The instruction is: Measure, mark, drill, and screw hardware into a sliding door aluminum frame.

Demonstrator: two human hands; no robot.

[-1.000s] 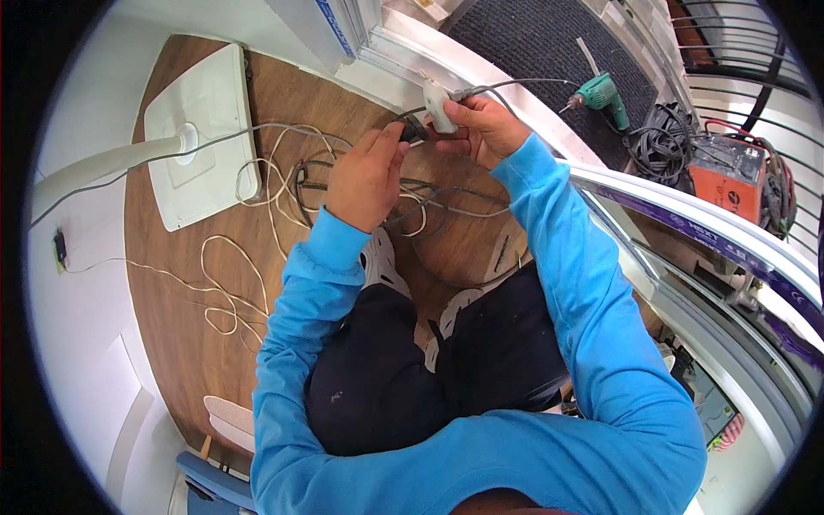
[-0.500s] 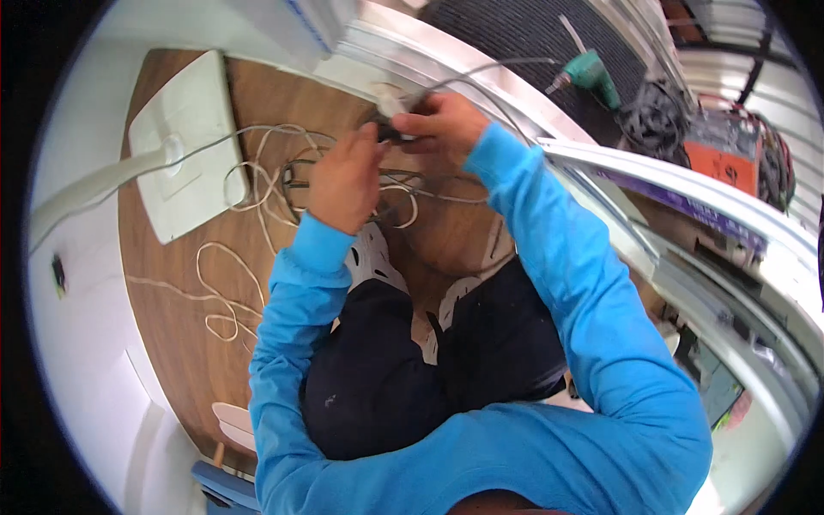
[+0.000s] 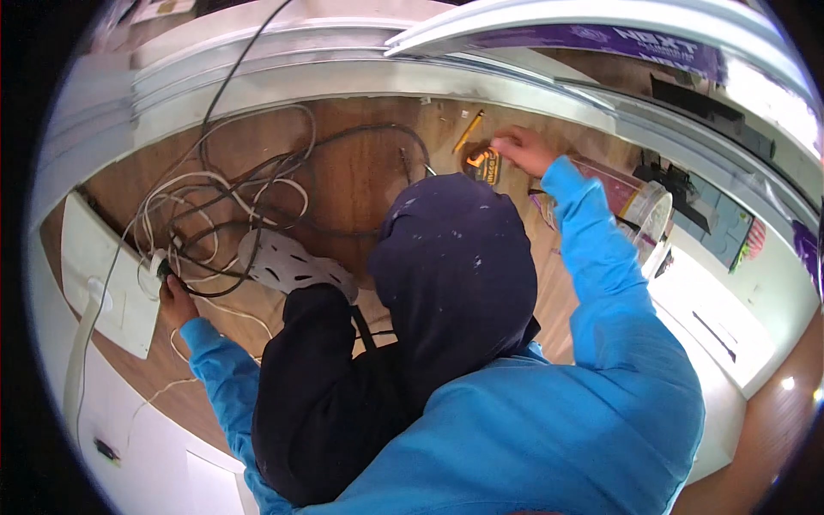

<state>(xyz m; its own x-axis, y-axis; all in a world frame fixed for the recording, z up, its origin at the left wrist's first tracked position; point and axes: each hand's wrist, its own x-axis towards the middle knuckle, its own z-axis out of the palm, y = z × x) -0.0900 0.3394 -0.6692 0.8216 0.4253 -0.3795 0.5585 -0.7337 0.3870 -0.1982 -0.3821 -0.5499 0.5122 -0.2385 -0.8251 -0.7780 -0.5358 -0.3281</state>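
L hand (image 3: 178,302) round blk plug (image 3: 164,269); R hand (image 3: 527,153) at tape measure (image 3: 486,167), grip unclear; clear tub (image 3: 654,209) nearby, contents unclear.

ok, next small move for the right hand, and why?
I'd probably close the right hand's grip on the tape measure: its fingertips are right at the tape measure's edge, though whether they already grasp it is hard to tell. The left hand seems taken up with the connector, so the right looks better placed.
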